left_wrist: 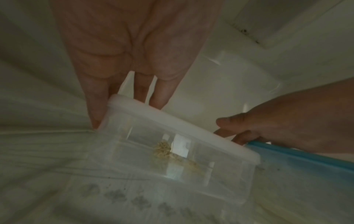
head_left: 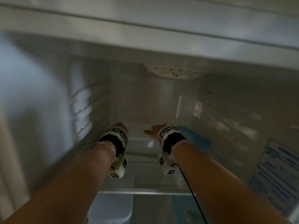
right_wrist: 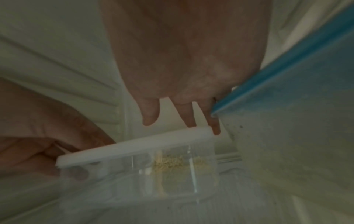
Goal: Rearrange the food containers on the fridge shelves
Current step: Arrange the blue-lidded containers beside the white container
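Observation:
A clear food container (left_wrist: 182,151) with a white lid (left_wrist: 172,121) and some pale yellow food inside stands on a fridge shelf. My left hand (left_wrist: 107,97) grips its left end, thumb on the near corner and fingers behind. My right hand (right_wrist: 182,115) has straight fingers touching the lid's (right_wrist: 134,145) right end, with the thumb free. A larger blue-lidded container (right_wrist: 287,136) stands right beside that end. In the head view my left hand (head_left: 120,127) and right hand (head_left: 152,131) reach deep inside. The blue-lidded container (head_left: 195,139) lies under my right wrist, and the clear one is barely visible between them.
The ribbed left wall (head_left: 82,107) and back wall close in around the hands. A glass shelf edge (head_left: 145,192) crosses under my forearms, with a white container (head_left: 111,210) below it. A light fixture (head_left: 174,72) sits overhead, and a printed label (head_left: 275,175) is on the right.

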Demonstrator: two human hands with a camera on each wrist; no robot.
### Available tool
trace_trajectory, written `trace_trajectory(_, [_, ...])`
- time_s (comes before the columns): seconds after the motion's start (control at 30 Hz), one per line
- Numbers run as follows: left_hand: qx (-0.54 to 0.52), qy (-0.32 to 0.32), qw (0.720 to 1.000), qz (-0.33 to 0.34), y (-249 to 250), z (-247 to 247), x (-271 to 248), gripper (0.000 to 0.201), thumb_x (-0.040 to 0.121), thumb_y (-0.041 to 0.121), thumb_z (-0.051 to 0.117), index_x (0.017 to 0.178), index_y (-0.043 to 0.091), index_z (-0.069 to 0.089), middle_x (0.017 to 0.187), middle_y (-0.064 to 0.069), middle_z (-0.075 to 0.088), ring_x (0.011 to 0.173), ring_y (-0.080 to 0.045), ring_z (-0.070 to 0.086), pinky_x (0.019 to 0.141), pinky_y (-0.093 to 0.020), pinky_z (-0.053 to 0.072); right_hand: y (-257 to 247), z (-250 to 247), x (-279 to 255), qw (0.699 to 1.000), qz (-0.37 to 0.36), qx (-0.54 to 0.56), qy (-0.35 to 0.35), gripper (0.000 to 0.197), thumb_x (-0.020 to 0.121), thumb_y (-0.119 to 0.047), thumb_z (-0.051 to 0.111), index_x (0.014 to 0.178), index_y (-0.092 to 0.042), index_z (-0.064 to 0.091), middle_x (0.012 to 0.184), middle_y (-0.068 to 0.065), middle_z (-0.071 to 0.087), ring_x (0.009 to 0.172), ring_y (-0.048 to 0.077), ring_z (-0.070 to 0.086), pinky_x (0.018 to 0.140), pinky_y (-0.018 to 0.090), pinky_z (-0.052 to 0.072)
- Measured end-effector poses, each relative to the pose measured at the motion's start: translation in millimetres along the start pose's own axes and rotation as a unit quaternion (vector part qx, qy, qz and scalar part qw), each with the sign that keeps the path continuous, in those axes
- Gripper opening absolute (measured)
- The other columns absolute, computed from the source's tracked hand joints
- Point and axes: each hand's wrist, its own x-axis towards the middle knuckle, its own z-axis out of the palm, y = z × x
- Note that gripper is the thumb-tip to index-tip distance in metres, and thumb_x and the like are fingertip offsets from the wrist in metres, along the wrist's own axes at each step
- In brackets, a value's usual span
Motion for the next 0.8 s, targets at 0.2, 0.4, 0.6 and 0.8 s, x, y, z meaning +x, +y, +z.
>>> trace_trajectory(0.2, [0.157, 0.024, 0.985, 0.070, -19.2, 3.6, -38.9, 0.058, 0.083, 0.028, 0.058, 0.138, 0.016, 0.046, 0.147, -0.005, 0.041, 0.136, -0.023, 0.039, 0.109, -0.035, 0.041, -13.5, 11.6, -29.5, 0.998, -0.040, -0.047, -0.004, 0.084, 0.086, -0.073, 0.018, 0.151, -0.020, 0.018, 0.161, 0.001, 0.010, 0.149, 0.030, 0.001, 0.120, 0.054, 0.001])
trace_trajectory(0.4, [0.211, -0.008, 0.976, 0.056, -24.3, 1.8, -83.3, 0.047, 0.081, 0.024, 0.062, 0.127, 0.013, 0.057, 0.133, -0.008, 0.050, 0.124, -0.029, 0.047, 0.096, -0.041, 0.051, -7.2, 21.0, -65.5, 0.998, -0.053, 0.035, 0.011, 0.070, 0.094, -0.058, 0.029, 0.151, -0.017, 0.020, 0.160, 0.005, 0.015, 0.146, 0.024, 0.020, 0.121, 0.039, 0.016])
trace_trajectory(0.6, [0.051, -0.042, 0.997, 0.048, -29.1, 11.3, -89.8, 0.045, 0.084, 0.026, 0.061, 0.127, 0.011, 0.055, 0.135, -0.010, 0.055, 0.124, -0.030, 0.052, 0.100, -0.038, 0.049, 2.0, 35.2, -88.6, 0.994, -0.030, 0.102, 0.026, 0.061, 0.098, -0.046, 0.033, 0.151, -0.016, 0.020, 0.160, 0.005, 0.014, 0.146, 0.025, 0.020, 0.120, 0.036, 0.017])
trace_trajectory(0.8, [-0.126, -0.004, 0.992, -0.006, -28.9, 16.8, -62.7, 0.053, 0.091, 0.022, 0.055, 0.139, 0.003, 0.042, 0.146, -0.016, 0.043, 0.134, -0.031, 0.043, 0.112, -0.036, 0.036, 6.8, 45.5, -100.6, 0.989, 0.025, 0.113, 0.095, 0.061, 0.098, -0.045, 0.035, 0.142, -0.003, 0.036, 0.149, 0.016, 0.039, 0.134, 0.032, 0.042, 0.111, 0.040, 0.036])
